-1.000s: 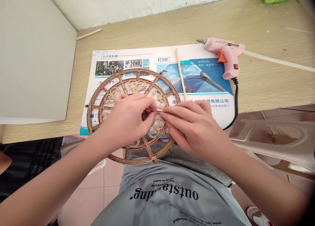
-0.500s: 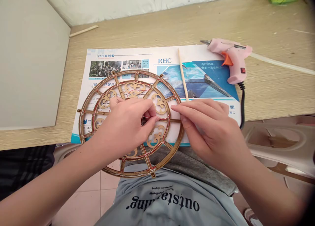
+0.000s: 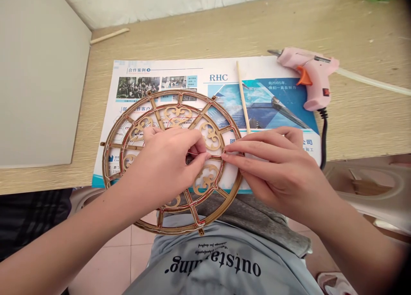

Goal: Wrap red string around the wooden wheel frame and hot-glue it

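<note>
A round gold openwork frame (image 3: 205, 134) with scroll ornaments and spokes lies half on the table edge, half over my lap. My left hand (image 3: 167, 162) rests on its middle, fingers pinched at the hub on a thin red thread (image 3: 192, 154). My right hand (image 3: 279, 171) is at the frame's right side, thumb and forefinger pinched on the same thread near a spoke. Red thread also runs along the frame's rings.
A printed brochure (image 3: 272, 93) lies under the frame on the wooden table (image 3: 353, 128). On it lie a thin wooden stick (image 3: 243, 96) and a pink glue gun (image 3: 310, 76) with a black cord. A grey board (image 3: 38, 81) stands at the left. A white plastic chair (image 3: 369, 192) is at the right.
My right hand drew away to the right with the thread, then came back toward the hub. The left hand stayed on the frame's middle.
</note>
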Demonstrator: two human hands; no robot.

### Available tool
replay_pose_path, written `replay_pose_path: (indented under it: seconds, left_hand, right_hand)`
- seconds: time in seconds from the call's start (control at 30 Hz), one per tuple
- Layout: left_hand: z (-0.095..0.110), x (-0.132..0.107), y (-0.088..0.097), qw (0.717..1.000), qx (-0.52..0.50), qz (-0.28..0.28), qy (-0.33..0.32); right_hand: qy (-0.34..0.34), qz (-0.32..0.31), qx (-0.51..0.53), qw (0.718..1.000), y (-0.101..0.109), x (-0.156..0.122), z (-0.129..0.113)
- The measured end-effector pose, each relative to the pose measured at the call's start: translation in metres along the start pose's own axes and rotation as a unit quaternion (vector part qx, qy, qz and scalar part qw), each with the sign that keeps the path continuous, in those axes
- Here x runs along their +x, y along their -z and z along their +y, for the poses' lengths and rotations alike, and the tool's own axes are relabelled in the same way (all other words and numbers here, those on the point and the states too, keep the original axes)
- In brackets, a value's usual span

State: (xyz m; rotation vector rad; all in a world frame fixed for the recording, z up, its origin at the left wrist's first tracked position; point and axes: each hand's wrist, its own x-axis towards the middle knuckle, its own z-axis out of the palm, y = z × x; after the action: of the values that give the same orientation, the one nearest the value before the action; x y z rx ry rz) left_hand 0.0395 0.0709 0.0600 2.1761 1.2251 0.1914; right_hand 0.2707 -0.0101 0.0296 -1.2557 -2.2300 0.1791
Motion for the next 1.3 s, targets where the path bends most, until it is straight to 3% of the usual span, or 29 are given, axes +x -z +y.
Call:
replay_pose_path:
  seconds: [0.37,0.63,0.87,1.07,1.3]
  left_hand:
    - [-0.002,-0.001,0.006,0.999,0.023,-0.025,-0.013]
    - [0.001,0.0,0.001,1.0,0.023,-0.006,-0.007]
    - [0.005,0.002,0.001,0.999,0.034,-0.017,-0.001]
    - [0.008,0.002,0.001,0.999,0.035,-0.021,0.021]
    - [0.017,0.002,0.004,0.995,0.03,-0.04,0.092]
  right_hand:
    - [0.053,-0.042,0.022,0.998,0.006,-0.001,0.004]
    - [0.073,-0.046,0.0,0.996,0.006,-0.002,-0.001]
    - [0.114,-0.058,-0.046,0.991,0.005,0.0,0.001]
    - [0.165,-0.111,-0.123,0.972,0.011,0.006,-0.005]
    - [0.076,-0.101,-0.186,0.974,0.006,-0.001,-0.04]
